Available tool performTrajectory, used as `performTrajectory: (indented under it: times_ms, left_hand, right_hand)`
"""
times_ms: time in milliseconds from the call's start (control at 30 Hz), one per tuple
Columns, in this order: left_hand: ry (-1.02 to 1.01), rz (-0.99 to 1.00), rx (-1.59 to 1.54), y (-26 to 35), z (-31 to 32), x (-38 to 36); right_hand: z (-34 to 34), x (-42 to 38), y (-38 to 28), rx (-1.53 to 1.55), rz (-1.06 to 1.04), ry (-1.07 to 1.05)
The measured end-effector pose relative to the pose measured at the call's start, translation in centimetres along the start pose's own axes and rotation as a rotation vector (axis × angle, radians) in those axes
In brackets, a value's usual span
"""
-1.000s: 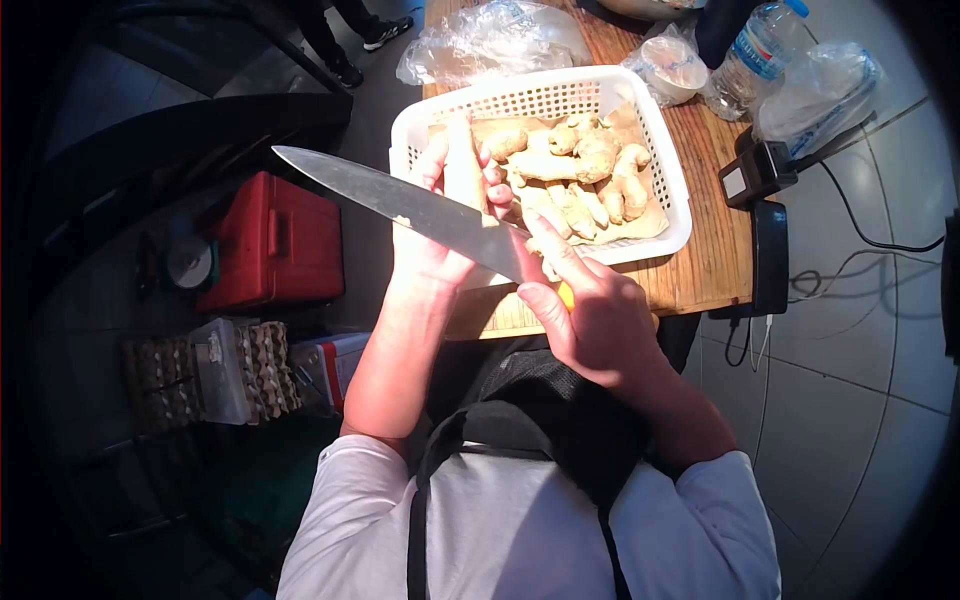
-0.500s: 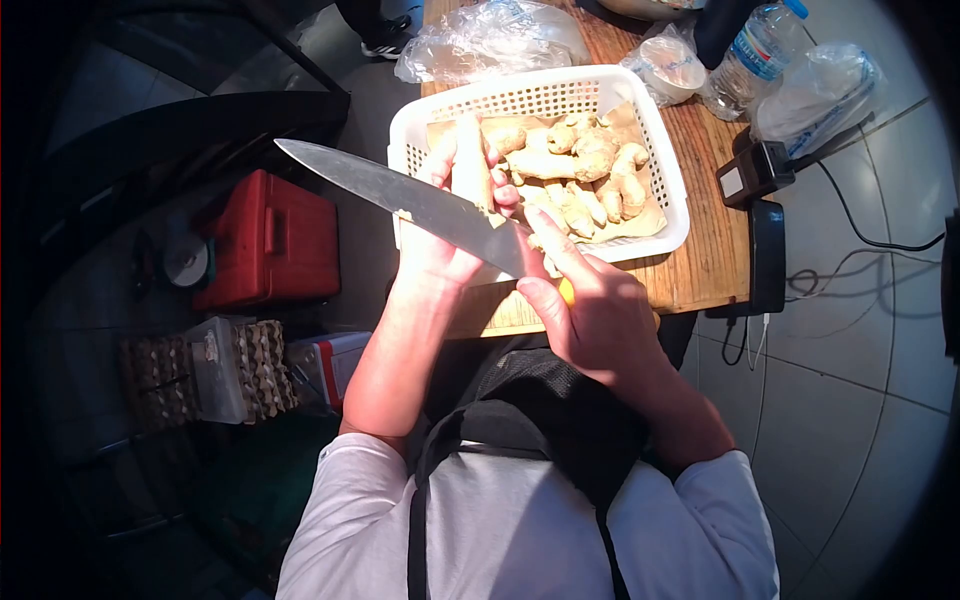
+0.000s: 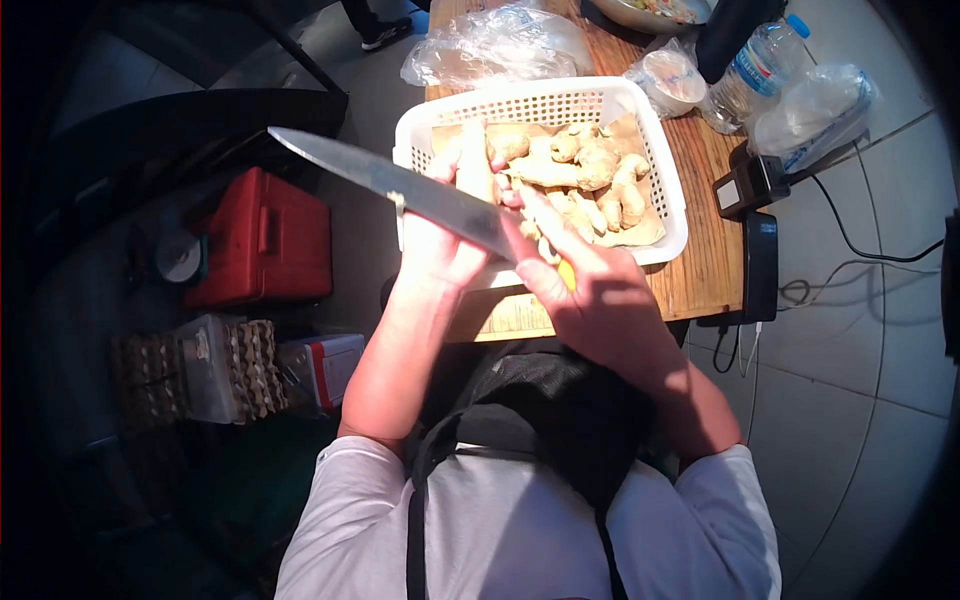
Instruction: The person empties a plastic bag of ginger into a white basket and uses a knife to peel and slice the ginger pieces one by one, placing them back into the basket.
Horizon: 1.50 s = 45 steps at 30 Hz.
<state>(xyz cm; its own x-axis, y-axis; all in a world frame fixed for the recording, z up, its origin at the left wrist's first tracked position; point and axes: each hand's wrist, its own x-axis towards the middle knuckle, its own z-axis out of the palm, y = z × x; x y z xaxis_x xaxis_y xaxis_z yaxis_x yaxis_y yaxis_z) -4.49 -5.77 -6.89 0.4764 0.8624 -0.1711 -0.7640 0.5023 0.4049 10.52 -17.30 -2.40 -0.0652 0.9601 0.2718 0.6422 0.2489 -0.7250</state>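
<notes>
My left hand (image 3: 440, 245) is closed round a long pale ginger piece (image 3: 474, 165) over the left part of a white basket (image 3: 665, 160). My right hand (image 3: 595, 290) grips the yellow handle of a large knife (image 3: 430, 210). Its blade crosses in front of my left palm, tip pointing up and left, close against the lower end of the held piece. A small pale scrap sticks to the blade. Several knobbly ginger roots (image 3: 597, 168) lie on brown paper in the basket.
On the wooden table (image 3: 700, 265) are a plastic bag (image 3: 500, 45), a wrapped cup (image 3: 670, 82) and a water bottle (image 3: 750, 75). A black power socket (image 3: 750, 188) sits at the right edge. A red case (image 3: 265, 240) and egg trays (image 3: 255, 370) stand at the left.
The knife and my right hand have shifted slightly left and upward relative to the basket. The whole view has moved a little. Both hands keep their hold.
</notes>
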Motion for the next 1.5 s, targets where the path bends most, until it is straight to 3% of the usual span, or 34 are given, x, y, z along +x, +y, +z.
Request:
performTrajectory:
  times_ms: [167, 467, 567, 667, 733, 867, 1067, 1133, 1200, 1233, 1300, 1400, 1467, 1500]
  left_hand:
    - [-0.143, -0.019, 0.053, 0.5, -0.4, -0.4]
    - [0.052, 0.021, 0.105, -0.6, 1.0, -0.9]
    - [-0.151, -0.048, 0.011, -0.7, -0.1, -1.1]
    - [-0.014, 0.099, 0.142, -2.0, 2.8, -2.8]
    - [-0.195, 0.013, -0.087, -1.8, 1.5, -2.7]
    - [-0.204, 0.032, -0.039, -2.1, 0.4, -2.7]
    - [0.037, 0.043, 0.088, -2.0, 1.6, -3.1]
    - [0.083, -0.077, 0.067, -1.5, 0.1, -3.0]
    - [-0.181, -0.232, 0.227, -2.5, -0.2, -4.6]
    - [-0.087, -0.22, 0.226, -3.0, 1.7, -5.4]
    - [-0.007, -0.112, 0.151, -2.5, 2.2, -4.6]
    - [0.189, 0.034, 0.066, -0.3, 2.1, -2.5]
    - [-0.014, 0.12, 0.086, 0.7, -0.5, -0.6]
    - [-0.006, 0.163, 0.084, 0.7, -0.4, 0.1]
  right_hand:
    - [0.5, -1.1, 0.3, -0.024, 0.044, -0.016]
    - [0.7, -0.2, 0.3, -0.026, -0.023, 0.086]
    - [0.6, 0.4, 0.7, -0.004, -0.038, 0.106]
    - [0.5, 1.2, 1.4, 0.054, -0.024, 0.132]
    - [0.4, 1.7, 1.5, 0.045, 0.012, 0.111]
    - [0.5, 2.6, 1.8, 0.077, 0.05, 0.091]
    - [0.2, 3.3, 0.9, 0.085, 0.113, 0.001]
    - [-0.5, 3.6, 0.4, 0.196, 0.227, -0.048]
    - [-1.7, 4.2, 0.3, 0.321, 0.383, -0.067]
    - [-2.1, 4.5, 0.5, 0.338, 0.426, -0.046]
    - [-0.9, 4.5, 3.2, 0.292, 0.241, 0.097]
    - [-1.8, 3.7, 2.4, 0.224, 0.276, 0.028]
    - [-1.2, 3.2, 2.3, 0.188, 0.263, 0.008]
    - [-0.9, 2.9, 2.2, 0.165, 0.25, -0.002]
